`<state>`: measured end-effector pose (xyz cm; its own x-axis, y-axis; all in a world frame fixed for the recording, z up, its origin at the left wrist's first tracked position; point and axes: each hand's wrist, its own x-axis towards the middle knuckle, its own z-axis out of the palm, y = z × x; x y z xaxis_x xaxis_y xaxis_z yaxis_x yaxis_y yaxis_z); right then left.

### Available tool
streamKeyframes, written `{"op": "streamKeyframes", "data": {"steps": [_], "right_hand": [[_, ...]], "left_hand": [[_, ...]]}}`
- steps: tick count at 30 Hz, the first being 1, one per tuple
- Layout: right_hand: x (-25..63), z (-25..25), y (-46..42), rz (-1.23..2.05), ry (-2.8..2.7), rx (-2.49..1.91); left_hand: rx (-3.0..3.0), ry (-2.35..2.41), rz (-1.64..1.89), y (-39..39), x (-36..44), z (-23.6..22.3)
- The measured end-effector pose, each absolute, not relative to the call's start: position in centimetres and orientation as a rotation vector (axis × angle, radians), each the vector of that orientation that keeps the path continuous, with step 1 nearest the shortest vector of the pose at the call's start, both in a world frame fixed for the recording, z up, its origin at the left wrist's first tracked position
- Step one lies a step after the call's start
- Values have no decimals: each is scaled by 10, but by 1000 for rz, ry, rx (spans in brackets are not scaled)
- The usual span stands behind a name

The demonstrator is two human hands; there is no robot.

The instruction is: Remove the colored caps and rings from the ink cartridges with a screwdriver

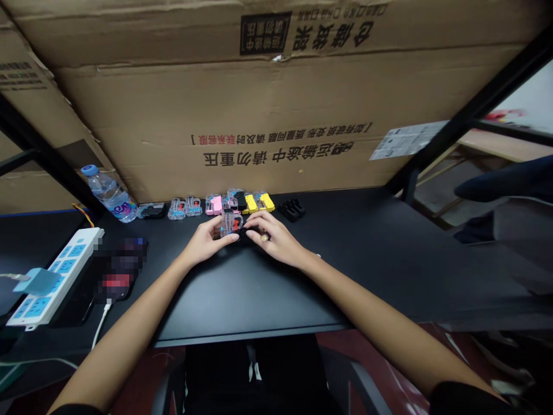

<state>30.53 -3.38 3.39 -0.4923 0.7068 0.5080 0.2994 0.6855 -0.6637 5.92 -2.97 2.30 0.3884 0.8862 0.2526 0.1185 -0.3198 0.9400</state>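
Above the middle of the black table, my left hand [206,241] is closed around a clear plastic case [226,226] with a small red piece inside. A black plastic part [242,234] sits against the case's right side, and my left thumb reaches it. My right hand [279,241] has its fingers bent in around that black part from the right. Something small and brass-coloured [265,237] shows by the right fingertips; its kind is not clear. Just behind my hands, similar clear cases with pink parts [214,205] and yellow parts [265,202] are lined up.
Two clear cases [185,208], a black case [151,211] and a water bottle [110,193] stand back left. Black parts [292,210] lie behind my right hand. A power strip [56,276] and a phone [123,268] on a cable are left. Cardboard [259,104] walls the back.
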Motion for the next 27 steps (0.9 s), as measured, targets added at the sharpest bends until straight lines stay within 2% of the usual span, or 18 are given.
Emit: {"op": "streamKeyframes", "data": {"steps": [11, 18, 27], "right_hand": [[301, 24, -33, 695, -2076, -736], [301, 34, -38, 726, -1949, -927], [304, 31, -34, 547, -2028, -869]], "left_hand": [[1741, 951, 1092, -33, 62, 29], [1721, 862, 1028, -33, 60, 30], [1846, 854, 989, -36, 63, 26]]}}
